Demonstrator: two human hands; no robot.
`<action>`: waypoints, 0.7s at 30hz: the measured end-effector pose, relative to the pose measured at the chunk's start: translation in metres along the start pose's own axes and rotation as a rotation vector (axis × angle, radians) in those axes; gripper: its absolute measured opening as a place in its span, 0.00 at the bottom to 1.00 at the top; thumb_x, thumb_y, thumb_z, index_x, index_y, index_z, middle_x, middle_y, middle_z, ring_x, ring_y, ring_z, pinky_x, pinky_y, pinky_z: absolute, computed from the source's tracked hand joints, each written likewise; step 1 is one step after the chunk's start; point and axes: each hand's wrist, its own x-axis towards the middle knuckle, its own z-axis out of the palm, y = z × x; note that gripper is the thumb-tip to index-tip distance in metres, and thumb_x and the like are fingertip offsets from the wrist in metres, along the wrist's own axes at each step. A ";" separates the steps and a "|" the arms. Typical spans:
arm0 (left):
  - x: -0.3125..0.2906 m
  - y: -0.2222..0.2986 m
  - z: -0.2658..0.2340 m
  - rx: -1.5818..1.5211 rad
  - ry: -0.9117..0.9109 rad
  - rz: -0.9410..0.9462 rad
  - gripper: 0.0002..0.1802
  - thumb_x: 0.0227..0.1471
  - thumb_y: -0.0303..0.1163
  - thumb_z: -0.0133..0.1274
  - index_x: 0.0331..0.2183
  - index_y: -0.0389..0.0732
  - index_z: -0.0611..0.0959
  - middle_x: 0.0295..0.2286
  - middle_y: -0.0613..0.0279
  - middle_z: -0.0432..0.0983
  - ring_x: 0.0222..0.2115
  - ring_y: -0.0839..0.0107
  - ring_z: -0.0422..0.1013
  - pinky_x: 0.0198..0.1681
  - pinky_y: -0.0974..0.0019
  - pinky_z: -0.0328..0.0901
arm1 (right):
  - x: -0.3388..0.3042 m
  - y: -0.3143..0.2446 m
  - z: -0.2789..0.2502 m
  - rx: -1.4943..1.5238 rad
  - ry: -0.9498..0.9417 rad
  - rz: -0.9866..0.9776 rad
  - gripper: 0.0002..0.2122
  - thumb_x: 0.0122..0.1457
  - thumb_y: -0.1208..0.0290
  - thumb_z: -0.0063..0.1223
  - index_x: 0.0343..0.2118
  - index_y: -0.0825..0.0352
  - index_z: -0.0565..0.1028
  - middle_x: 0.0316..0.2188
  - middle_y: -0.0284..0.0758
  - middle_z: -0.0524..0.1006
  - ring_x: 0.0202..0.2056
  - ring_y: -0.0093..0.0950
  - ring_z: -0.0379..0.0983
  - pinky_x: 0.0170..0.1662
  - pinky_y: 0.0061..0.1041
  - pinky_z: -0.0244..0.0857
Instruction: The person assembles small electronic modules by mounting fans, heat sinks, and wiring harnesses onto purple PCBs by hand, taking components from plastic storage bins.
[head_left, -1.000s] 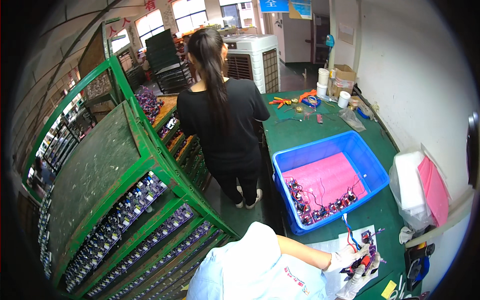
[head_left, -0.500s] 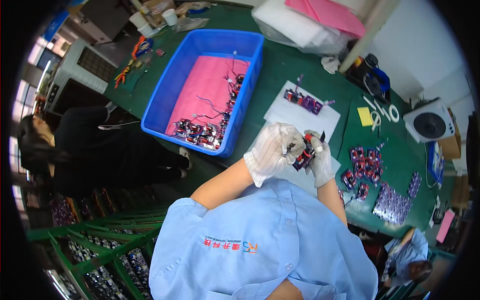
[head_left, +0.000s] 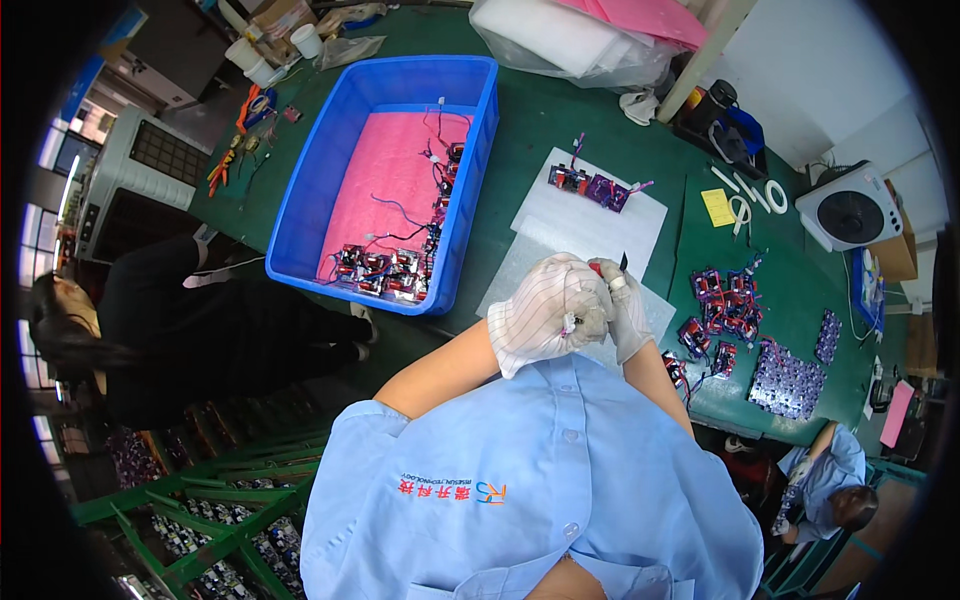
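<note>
Connector (head_left: 570,322), small and white, pokes from the clenched left hand (head_left: 553,298) near the person's chest, the right hand (head_left: 629,312) pinching a red piece (head_left: 597,268) just beside it, with a purple board (head_left: 607,192) on the far sheet (head_left: 592,234) and a blue bin (head_left: 430,86) reaching farther at left.

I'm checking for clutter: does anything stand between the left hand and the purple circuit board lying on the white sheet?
Nothing visible does: only white sheeting shows between the left hand and the purple circuit board.
</note>
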 end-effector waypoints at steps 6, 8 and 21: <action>0.005 -0.001 -0.005 -0.076 -0.026 0.029 0.07 0.37 0.21 0.48 0.19 0.44 0.67 0.26 0.69 0.75 0.26 0.66 0.69 0.35 0.64 0.62 | 0.004 -0.007 -0.001 0.018 0.025 -0.045 0.26 0.51 0.49 0.53 0.40 0.72 0.70 0.31 0.37 0.73 0.31 0.24 0.70 0.35 0.21 0.66; 0.005 -0.001 -0.003 -0.116 -0.032 0.020 0.08 0.38 0.21 0.47 0.19 0.44 0.67 0.26 0.69 0.76 0.26 0.66 0.69 0.36 0.64 0.61 | 0.005 -0.005 -0.004 0.047 0.039 -0.040 0.27 0.51 0.49 0.52 0.41 0.72 0.70 0.32 0.38 0.73 0.31 0.24 0.70 0.35 0.22 0.67; 0.025 0.018 -0.031 -0.273 -0.008 -0.018 0.21 0.50 0.41 0.38 0.35 0.34 0.77 0.33 0.46 0.75 0.36 0.52 0.71 0.43 0.58 0.62 | -0.017 -0.028 -0.005 0.270 -0.174 -0.075 0.36 0.45 0.40 0.53 0.47 0.70 0.66 0.34 0.37 0.74 0.33 0.24 0.71 0.37 0.21 0.69</action>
